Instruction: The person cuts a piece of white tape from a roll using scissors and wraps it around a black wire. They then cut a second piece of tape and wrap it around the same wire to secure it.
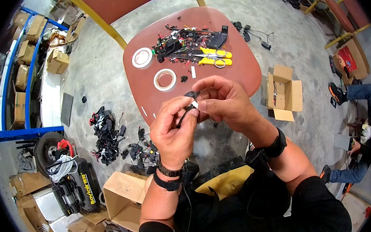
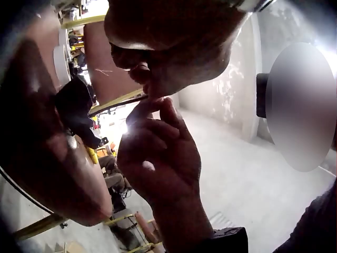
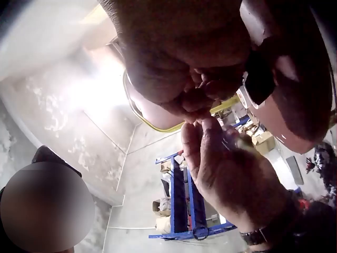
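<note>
Both hands meet over the front edge of a reddish-brown chair seat [image 1: 142, 89]. My left hand [image 1: 171, 128] pinches a thin black cable [image 1: 184, 116] with a black plastic part [image 1: 191, 94] at its far end. Between the fingertips is a small white strip of tape [image 1: 194, 103], lying across the cable. My right hand [image 1: 228, 101] pinches that strip with thumb and forefinger. In the left wrist view the black part [image 2: 76, 108] hangs beyond the fingers, over the seat; the grip itself is mostly in shadow in both wrist views.
Two tape rolls [image 1: 165, 79] [image 1: 142, 57], yellow-handled scissors [image 1: 215, 57] and a heap of black parts with wires [image 1: 184, 44] lie on the seat. A white strip [image 1: 193, 72] lies nearer. Cardboard boxes [image 1: 284, 93] [image 1: 124, 199] and black part piles [image 1: 104, 135] surround the chair.
</note>
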`<state>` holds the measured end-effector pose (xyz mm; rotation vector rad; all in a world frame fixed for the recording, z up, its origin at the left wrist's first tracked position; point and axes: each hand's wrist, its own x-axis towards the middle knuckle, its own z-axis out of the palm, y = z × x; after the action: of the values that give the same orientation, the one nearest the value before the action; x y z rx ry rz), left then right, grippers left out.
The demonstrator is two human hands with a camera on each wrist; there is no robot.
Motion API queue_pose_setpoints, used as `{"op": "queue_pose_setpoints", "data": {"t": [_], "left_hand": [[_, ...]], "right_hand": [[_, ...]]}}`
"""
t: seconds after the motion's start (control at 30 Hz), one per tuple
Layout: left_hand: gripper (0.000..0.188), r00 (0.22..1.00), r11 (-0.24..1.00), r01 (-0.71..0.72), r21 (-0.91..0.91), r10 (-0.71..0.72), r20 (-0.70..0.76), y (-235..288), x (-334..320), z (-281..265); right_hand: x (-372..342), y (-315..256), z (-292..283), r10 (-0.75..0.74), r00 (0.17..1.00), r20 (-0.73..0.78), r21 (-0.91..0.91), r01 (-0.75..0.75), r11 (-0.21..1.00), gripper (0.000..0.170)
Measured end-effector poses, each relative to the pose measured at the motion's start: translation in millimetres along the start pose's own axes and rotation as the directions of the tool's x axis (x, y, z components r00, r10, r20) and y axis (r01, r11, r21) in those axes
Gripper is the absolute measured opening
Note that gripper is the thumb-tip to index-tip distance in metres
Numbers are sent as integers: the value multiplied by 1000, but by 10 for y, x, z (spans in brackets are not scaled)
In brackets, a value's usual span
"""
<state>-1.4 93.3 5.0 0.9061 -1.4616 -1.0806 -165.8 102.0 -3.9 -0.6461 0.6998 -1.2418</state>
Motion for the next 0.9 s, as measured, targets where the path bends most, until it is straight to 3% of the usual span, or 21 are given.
{"op": "queue_pose_setpoints", "data": {"t": [0.4, 0.5, 0.6, 0.7, 0.9], "left_hand": [[24, 998, 994, -55, 96, 54, 20, -38, 15, -74], [28, 988, 979, -131, 156, 115, 104, -73, 29, -145], [28, 992, 976, -111, 185, 97, 82, -80, 28, -164], [28, 997, 988, -62, 142, 55, 50, -79, 20, -163], [25, 999, 998, -22, 57, 25, -42, -42, 38, -105]], "right_hand": [[-15, -38, 32, 22, 999, -34, -58, -24, 998, 28], [1, -32, 12, -22, 1000, 8, -81, 23, 996, 29], [-12, -38, 32, -86, 996, -3, -230, 83, 970, 28], [74, 80, -68, -303, 944, 131, -571, 321, 755, 24], [159, 64, -74, -393, 874, 287, -648, 479, 591, 15]]}}
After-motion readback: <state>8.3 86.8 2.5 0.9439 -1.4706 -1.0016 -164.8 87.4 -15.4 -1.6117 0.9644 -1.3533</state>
